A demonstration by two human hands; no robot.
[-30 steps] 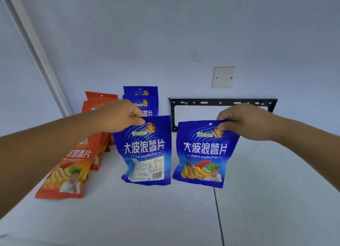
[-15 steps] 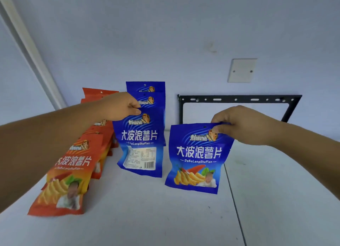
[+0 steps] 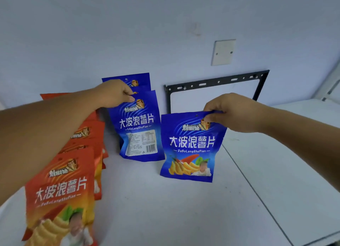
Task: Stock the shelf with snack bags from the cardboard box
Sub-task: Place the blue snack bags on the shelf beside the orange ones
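Head camera looks onto a white shelf point(image 3: 165, 212). The right hand point(image 3: 231, 113) pinches the top edge of a front-facing blue bag point(image 3: 191, 146) between thumb and curled fingers, and the bag hangs straight below them. The left hand point(image 3: 114, 94) pinches the top of a label-side blue bag point(image 3: 139, 128). Just behind those fingers stand more blue bags point(image 3: 141, 78). Orange bags point(image 3: 60, 190) line up under the left forearm. Beyond the right fingers sits a black bracket point(image 3: 217, 82).

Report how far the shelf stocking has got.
Done: a row of orange bags stands at the left, and blue bags stand by the wall. In hand: the left hand holds a back-facing blue bag before them; the right hand pinches a front-facing blue bag. Left: setting both in place; box out of view.
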